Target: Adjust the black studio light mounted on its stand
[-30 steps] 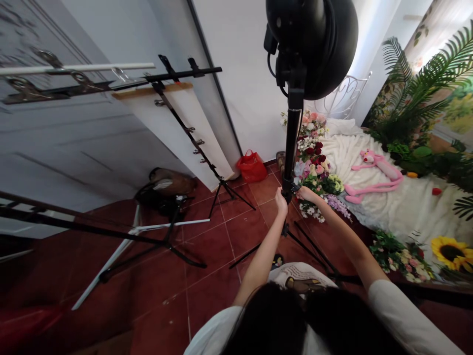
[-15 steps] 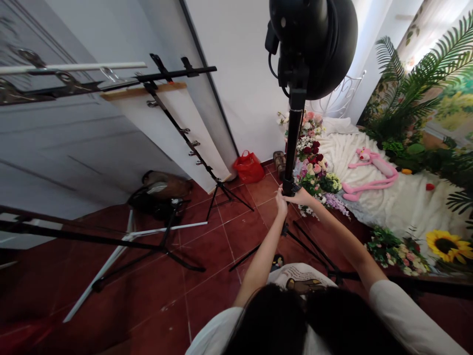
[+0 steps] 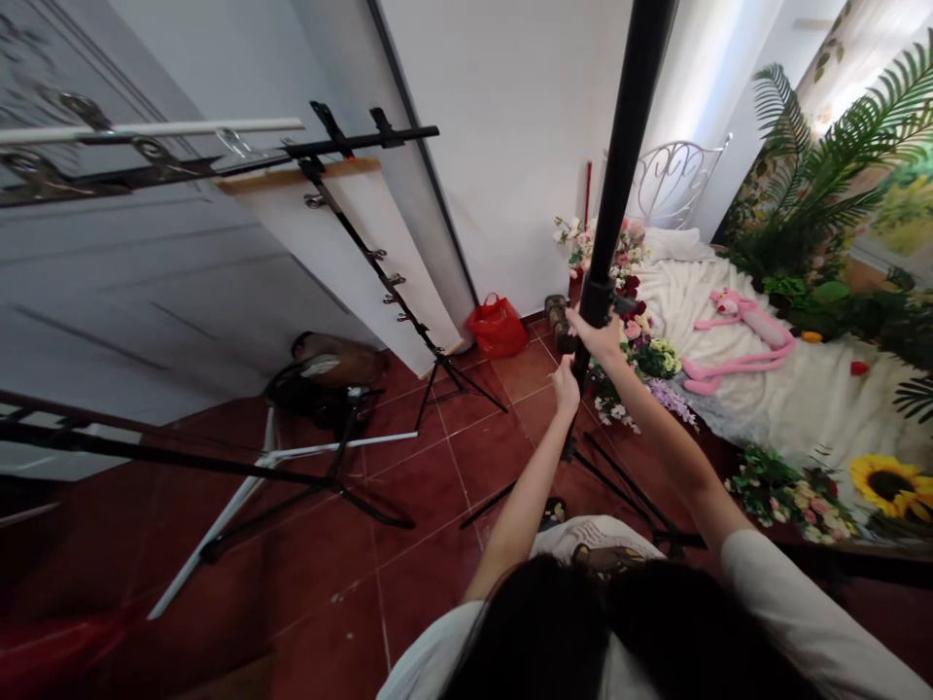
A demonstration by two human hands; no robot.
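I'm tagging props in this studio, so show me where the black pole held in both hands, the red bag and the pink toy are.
Black pole (image 3: pixel 626 146): head view, upper part of its visible shaft.
Red bag (image 3: pixel 498 331): head view, middle of its side.
Pink toy (image 3: pixel 764 331): head view, its torso.

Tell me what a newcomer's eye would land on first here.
First, the thick black pole rising to the top edge right of centre, with the left hand on it and the right hand higher up. Then the pink plush toy lying on the cream blanket at right, and the yellow sunflower lower right.
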